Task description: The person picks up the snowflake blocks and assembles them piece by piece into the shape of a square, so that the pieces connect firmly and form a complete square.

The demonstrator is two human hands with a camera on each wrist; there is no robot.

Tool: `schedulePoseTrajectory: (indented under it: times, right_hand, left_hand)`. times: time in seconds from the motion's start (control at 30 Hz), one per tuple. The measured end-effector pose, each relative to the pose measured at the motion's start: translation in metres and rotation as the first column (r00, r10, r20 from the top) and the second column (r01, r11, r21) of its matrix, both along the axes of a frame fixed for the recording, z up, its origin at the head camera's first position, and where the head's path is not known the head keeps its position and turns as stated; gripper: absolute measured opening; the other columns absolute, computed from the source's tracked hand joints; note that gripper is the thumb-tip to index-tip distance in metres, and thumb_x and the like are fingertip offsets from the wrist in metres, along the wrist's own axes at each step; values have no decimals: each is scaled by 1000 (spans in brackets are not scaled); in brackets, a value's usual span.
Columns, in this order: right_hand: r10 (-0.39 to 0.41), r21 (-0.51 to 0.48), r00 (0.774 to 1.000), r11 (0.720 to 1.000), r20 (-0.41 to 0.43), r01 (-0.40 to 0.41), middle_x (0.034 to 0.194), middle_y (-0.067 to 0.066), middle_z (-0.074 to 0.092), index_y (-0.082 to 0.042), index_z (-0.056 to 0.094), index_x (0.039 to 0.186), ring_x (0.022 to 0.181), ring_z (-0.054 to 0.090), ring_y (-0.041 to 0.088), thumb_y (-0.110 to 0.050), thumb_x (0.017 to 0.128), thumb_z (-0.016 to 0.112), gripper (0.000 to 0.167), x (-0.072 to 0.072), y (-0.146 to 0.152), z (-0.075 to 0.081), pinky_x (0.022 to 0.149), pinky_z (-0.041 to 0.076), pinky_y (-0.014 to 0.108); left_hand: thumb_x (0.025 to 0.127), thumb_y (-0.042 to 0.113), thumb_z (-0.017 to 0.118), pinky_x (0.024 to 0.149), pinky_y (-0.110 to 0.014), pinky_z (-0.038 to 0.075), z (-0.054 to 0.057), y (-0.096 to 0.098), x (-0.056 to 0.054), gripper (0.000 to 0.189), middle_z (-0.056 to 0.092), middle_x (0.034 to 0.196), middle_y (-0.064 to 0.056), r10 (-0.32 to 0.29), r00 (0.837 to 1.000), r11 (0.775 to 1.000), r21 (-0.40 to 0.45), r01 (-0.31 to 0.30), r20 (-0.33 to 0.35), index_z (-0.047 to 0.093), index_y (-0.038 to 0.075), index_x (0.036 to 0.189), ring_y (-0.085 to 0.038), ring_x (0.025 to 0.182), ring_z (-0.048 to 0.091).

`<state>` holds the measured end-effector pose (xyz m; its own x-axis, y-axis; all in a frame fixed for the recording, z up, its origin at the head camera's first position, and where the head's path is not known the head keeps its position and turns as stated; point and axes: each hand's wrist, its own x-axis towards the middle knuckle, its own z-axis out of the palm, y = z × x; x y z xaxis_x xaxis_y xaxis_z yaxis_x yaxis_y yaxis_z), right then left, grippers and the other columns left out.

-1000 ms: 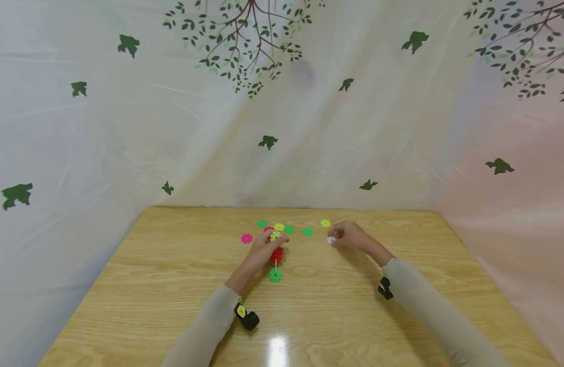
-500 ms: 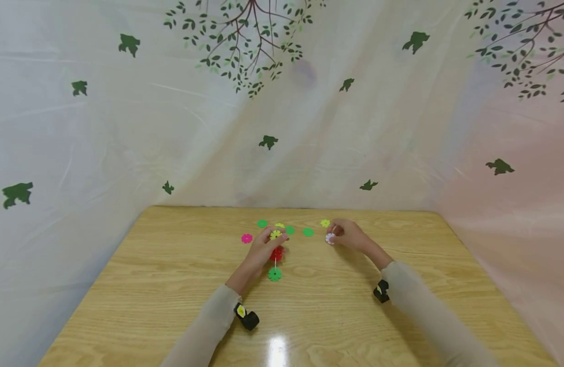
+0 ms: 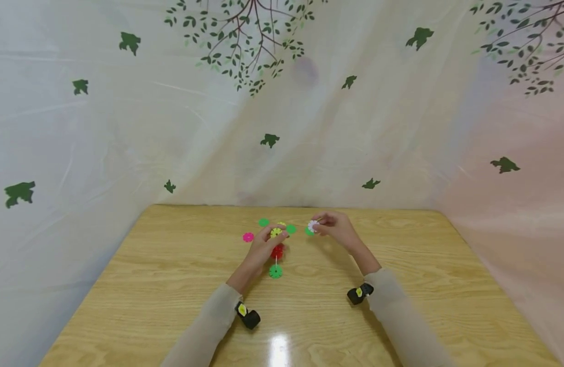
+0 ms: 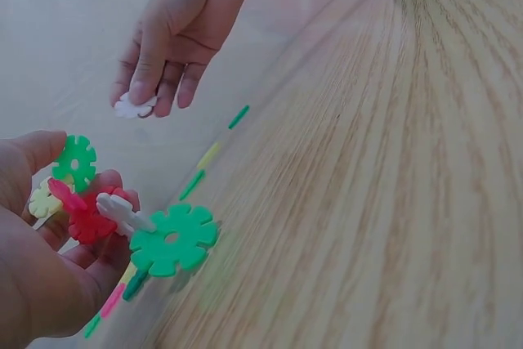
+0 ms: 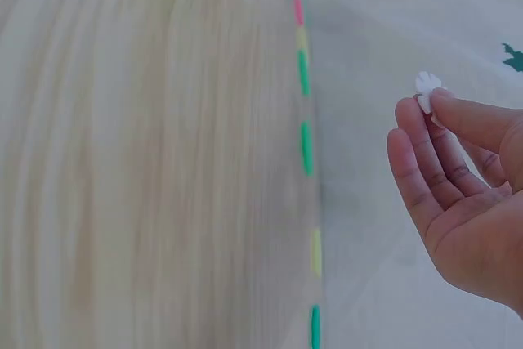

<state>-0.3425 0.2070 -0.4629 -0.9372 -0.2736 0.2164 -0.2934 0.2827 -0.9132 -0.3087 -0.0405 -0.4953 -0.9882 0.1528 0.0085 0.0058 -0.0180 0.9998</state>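
My left hand (image 3: 257,252) holds a joined chain of notched plastic flower discs. In the left wrist view, the chain has a green disc (image 4: 186,252) at the near end, a white disc (image 4: 119,212), red discs (image 4: 88,225), a yellow disc (image 4: 42,202) and another green disc (image 4: 75,153) by the thumb. Right of it, my right hand (image 3: 340,230) pinches a loose white disc (image 3: 312,224) between thumb and fingers. That white piece is apart from the chain. Fingers partly hide the chain's inner joints.
Loose discs lie along the back of the wooden table (image 3: 181,285), among them a pink disc (image 3: 248,237), green discs (image 3: 263,223) and yellow ones. A pale curtain (image 3: 208,153) printed with leaves hangs behind the table.
My right hand has lifted the white disc from the table's right side and carried it left, closer to the chain. The left hand has stayed nearly still.
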Motion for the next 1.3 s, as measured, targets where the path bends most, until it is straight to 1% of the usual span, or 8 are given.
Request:
schedulePoseTrajectory:
  times: [0.17, 0.33, 0.47, 0.7, 0.93, 1.1, 1.2, 1.3]
  right_hand:
    - [-15, -96, 999, 995, 29, 17, 99, 28, 73, 14, 66, 115, 77, 72, 7, 0, 92, 72, 28, 4, -15, 0, 75, 63, 36]
    - [-3, -152, 998, 988, 70, 14, 99, 25, 74, 14, 65, 116, 78, 73, 9, 0, 92, 72, 28, 7, -28, -1, 79, 63, 40]
    - [2, -156, 997, 988, 73, 10, 102, 26, 74, 13, 66, 115, 77, 73, 9, 0, 93, 71, 27, 10, -35, 0, 79, 63, 42]
    - [22, -147, 997, 989, 78, -11, 99, 26, 73, 14, 66, 114, 77, 72, 8, 2, 93, 71, 25, 13, -42, -1, 75, 63, 31]
    - [51, -152, 996, 988, 74, -39, 94, 22, 74, 15, 67, 111, 75, 71, 8, 4, 92, 71, 23, 13, -44, -6, 71, 62, 28]
    - [55, -142, 996, 989, 72, -45, 97, 28, 73, 14, 67, 112, 76, 71, 9, 2, 92, 71, 23, 14, -46, -4, 71, 62, 26]
    - [53, -135, 996, 990, 72, -43, 99, 29, 72, 13, 68, 112, 76, 71, 9, 1, 93, 71, 23, 14, -46, -3, 71, 61, 26]
    - [47, -126, 997, 991, 66, -38, 99, 28, 73, 12, 69, 111, 77, 71, 8, 0, 93, 72, 22, 15, -45, -2, 71, 61, 26]
  left_hand:
    - [99, 25, 69, 64, -21, 52, 1, 0, 0, 42, 66, 114, -9, -13, 1000, 999, 37, 12, 17, 60, 1, 132, -20, 80, 71]
    - [100, 23, 67, 58, -21, 51, 3, -1, 0, 40, 67, 110, -13, -17, 1000, 998, 62, 15, 25, 60, -1, 132, -19, 79, 72]
    - [101, 21, 66, 57, -21, 52, 3, 0, 0, 41, 67, 112, -15, -17, 1000, 997, 73, 16, 14, 58, -3, 133, -21, 79, 73]
    - [101, 22, 66, 60, -20, 54, 3, -1, 0, 39, 68, 112, -11, -29, 999, 996, 85, 27, 19, 60, -1, 131, -24, 85, 74]
    - [101, 21, 65, 59, -20, 53, 4, -2, 0, 41, 67, 118, -21, -41, 999, 995, 94, 39, 16, 58, -4, 133, -25, 86, 75]
    - [101, 20, 66, 60, -20, 53, 4, -1, 1, 40, 68, 114, -15, -33, 999, 995, 95, 33, 4, 59, -4, 132, -28, 88, 74]
    - [100, 19, 67, 60, -20, 53, 5, 0, 1, 39, 70, 111, -15, -19, 1000, 996, 93, 18, 7, 61, -4, 130, -26, 89, 74]
    - [99, 19, 69, 61, -21, 54, 5, 1, 2, 34, 72, 113, -19, -6, 1000, 996, 89, 5, 16, 64, -2, 125, -20, 88, 74]
